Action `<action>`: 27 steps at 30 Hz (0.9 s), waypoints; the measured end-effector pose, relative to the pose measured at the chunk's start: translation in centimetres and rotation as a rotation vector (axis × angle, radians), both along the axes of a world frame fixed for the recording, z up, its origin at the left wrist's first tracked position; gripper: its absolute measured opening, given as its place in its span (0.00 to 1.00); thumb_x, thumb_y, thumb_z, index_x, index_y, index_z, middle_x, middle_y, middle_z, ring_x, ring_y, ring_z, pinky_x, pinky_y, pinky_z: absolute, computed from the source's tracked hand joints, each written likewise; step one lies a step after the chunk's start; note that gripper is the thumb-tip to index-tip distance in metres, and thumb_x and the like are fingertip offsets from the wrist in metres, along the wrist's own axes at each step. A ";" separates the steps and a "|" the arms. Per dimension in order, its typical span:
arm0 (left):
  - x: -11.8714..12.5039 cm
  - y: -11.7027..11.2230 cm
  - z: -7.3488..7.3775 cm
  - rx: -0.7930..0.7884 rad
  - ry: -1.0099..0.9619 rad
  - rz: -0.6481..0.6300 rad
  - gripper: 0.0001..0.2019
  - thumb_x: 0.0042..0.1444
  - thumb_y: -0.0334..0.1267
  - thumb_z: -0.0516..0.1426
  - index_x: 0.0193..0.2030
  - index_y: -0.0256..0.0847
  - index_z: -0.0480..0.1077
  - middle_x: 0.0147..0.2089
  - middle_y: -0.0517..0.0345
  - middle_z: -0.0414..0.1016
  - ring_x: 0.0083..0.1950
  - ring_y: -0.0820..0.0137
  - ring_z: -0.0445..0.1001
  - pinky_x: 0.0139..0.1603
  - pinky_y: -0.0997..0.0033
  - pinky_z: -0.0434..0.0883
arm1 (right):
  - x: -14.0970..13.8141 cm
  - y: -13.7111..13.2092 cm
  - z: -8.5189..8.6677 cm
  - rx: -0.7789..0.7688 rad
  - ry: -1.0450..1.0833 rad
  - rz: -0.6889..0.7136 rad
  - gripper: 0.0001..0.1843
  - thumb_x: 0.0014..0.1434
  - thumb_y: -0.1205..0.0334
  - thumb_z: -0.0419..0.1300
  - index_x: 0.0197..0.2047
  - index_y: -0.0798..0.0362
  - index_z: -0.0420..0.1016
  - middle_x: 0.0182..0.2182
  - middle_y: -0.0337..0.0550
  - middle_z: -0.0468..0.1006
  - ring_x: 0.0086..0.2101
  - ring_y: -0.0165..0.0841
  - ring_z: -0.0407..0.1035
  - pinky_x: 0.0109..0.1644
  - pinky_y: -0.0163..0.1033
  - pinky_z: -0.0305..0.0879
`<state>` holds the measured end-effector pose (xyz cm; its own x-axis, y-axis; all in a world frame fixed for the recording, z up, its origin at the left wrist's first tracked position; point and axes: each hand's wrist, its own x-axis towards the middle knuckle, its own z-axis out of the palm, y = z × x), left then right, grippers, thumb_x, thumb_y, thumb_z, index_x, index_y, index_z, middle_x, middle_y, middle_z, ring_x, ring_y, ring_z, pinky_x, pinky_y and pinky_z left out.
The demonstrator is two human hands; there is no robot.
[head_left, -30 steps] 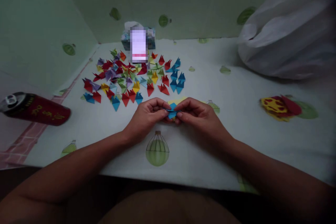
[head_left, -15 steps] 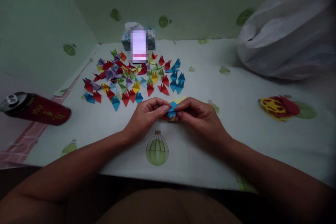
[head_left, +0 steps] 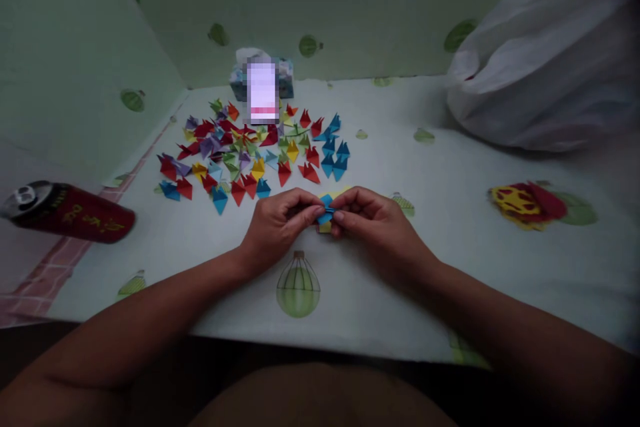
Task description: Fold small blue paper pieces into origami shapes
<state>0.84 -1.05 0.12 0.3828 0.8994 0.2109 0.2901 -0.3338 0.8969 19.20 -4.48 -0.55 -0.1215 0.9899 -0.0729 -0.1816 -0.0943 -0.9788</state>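
Worktop (head_left: 380, 293): open room along mid front edge. White bag (head_left: 540, 73), back right corner. Folded paper birds (head_left: 249, 185), loose spread back left, open room between them and bag. Red can (head_left: 75, 213) by left edge. Left hand (head_left: 280, 219) and right hand (head_left: 377, 219) mid-worktop. Small blue paper (head_left: 327, 201) between them, well in from front edge; fingers of both grasping it.

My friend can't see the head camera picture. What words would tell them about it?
A person's left hand and right hand pinch a folded blue paper over a table. Beyond lie many colourful paper shapes, near a glowing screen. A red can is on the left, a white bag on the right.
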 end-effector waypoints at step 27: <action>-0.2 0.3 -0.5 0.489 -0.004 -0.051 0.02 0.59 0.32 0.63 0.35 0.40 0.77 0.38 0.55 0.75 0.40 0.70 0.75 0.43 0.69 0.73 | 0.4 -0.4 0.5 0.557 -0.601 -0.112 0.05 0.59 0.71 0.63 0.32 0.54 0.73 0.30 0.40 0.71 0.32 0.32 0.67 0.36 0.37 0.62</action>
<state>0.69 -0.76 -0.35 0.4225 0.6746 0.6053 0.2592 -0.7299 0.6325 19.60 -4.90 -0.01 -0.1171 0.9044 0.4104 0.4086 0.4205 -0.8101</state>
